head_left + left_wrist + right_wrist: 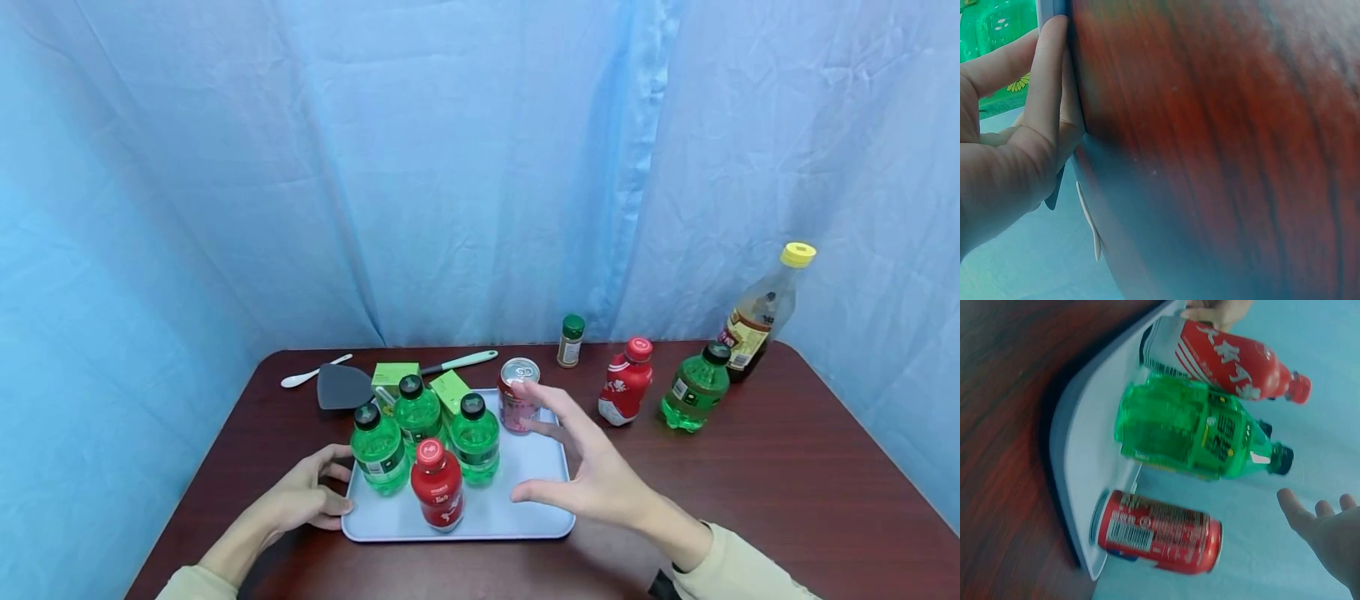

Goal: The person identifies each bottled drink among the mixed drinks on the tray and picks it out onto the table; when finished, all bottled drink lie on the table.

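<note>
A pale tray (pixel 517 518) lies on the table with three green soda bottles (pixel 381 458), a red bottle (pixel 437 492) and a red-pink can (pixel 519 408) standing on it. My left hand (pixel 303 492) holds the tray's left edge, fingertips at the rim (pixel 1046 7). Over the right part of the tray hovers my right hand (pixel 592 475), thumb and fingers spread apart, holding nothing. Its fingertips overlap the can in the head view. In the right wrist view the can (pixel 1160 532) stands apart from that hand (pixel 1332 534). Two green boxes (pixel 396 372) are partly hidden behind the bottles.
Behind and left of the tray lie a spatula (pixel 343 387) and a white spoon (pixel 302 378). To the right stand a green-capped spice jar (pixel 570 343), another red bottle (pixel 627 383), another green bottle (pixel 694 392) and a tall yellow-capped bottle (pixel 759 317). Blue curtains (pixel 480 183) enclose the table.
</note>
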`<state>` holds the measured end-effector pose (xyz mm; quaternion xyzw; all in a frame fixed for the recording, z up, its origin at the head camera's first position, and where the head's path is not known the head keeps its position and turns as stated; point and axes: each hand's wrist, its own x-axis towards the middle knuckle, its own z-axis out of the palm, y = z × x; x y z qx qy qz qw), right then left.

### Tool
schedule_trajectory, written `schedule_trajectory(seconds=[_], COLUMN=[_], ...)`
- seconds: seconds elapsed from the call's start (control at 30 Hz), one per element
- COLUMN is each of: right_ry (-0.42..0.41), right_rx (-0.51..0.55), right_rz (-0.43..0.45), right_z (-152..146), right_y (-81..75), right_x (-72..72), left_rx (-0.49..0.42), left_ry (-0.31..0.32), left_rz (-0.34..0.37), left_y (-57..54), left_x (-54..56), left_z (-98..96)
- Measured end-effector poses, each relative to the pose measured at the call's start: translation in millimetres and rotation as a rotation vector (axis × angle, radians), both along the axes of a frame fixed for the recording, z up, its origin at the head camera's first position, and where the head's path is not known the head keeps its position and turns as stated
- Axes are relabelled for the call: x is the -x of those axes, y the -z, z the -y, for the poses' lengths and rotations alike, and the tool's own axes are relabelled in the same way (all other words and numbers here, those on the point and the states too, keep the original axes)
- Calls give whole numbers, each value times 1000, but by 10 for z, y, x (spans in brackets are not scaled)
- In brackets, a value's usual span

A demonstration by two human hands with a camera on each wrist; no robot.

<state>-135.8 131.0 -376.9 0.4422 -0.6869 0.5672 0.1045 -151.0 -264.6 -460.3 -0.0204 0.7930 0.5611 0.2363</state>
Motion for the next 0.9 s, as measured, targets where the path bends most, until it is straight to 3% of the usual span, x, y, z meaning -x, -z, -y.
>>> schedule_trajectory(seconds=[0.23,0.63,0.9], right_ry=[90,43,48], right_rx=[-83,-124,-181], right_rz=[94,302,392], right_z=[100,224,218], right_y=[180,445,581], right_x=[116,272,374], left_rx=[6,21,4], left_ry=[3,-16,-13], left_rz=[-1,25,12], left_y=[-22,-23,-15], left_x=[-15,-41,-26], left_z=[4,15,-17])
